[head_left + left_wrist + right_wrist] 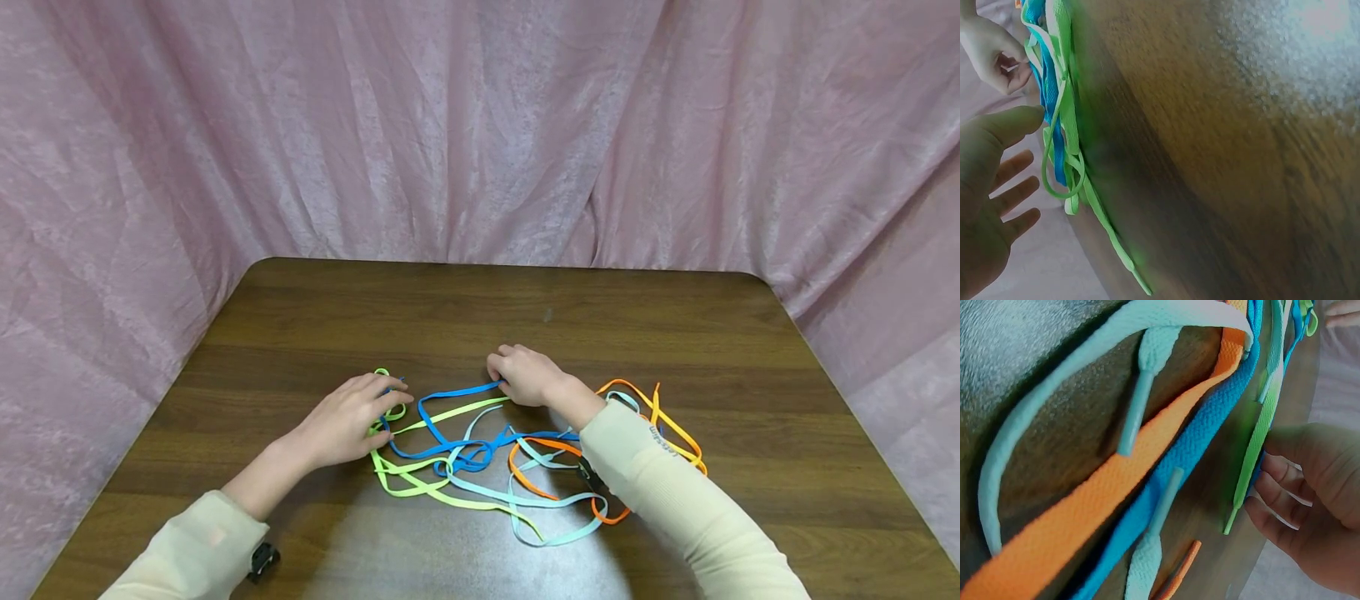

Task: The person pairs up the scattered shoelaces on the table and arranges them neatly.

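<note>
Laces (536, 502) lie loosely tangled on the tabletop (300, 317), 5 colours together.
From where I stand, the step in hand seems to be handling the strands at the tangle's edge; the next move likely calls for a light touch where they cross. The left hand (356, 421) has its grip apart, over the green lace (1067, 119); the right hand (528, 377) bends its grip at the blue lace (459, 392), whether pinching I cannot tell. Flat, woven orange lace (1104, 481) and pale teal lace (1054, 376) overlap nearby.
</note>
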The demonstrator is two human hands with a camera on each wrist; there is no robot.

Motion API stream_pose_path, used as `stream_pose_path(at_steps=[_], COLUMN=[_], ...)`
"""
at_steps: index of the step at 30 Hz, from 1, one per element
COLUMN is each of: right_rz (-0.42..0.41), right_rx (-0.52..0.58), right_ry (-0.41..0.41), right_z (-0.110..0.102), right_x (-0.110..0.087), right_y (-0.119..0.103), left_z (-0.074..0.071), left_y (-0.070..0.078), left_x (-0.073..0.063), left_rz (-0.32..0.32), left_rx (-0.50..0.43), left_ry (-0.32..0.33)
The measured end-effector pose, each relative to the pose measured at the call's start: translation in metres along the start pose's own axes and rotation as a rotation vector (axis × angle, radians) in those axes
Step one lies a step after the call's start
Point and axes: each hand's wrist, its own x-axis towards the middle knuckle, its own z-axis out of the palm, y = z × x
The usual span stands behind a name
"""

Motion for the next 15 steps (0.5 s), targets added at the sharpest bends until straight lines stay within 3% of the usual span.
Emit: stream_pose_path(at_steps=[15], right_rz=[-0.024], right_rx=[0.019], right_ry=[0.041], right_z=[0.002], right_x=[0.001], right_y=[0.002], left_z=[0.006], left_y=[0.018], left_x=[0.004], left_rz=[0.077], left_rx=[0.03], left_ry=[-0.017])
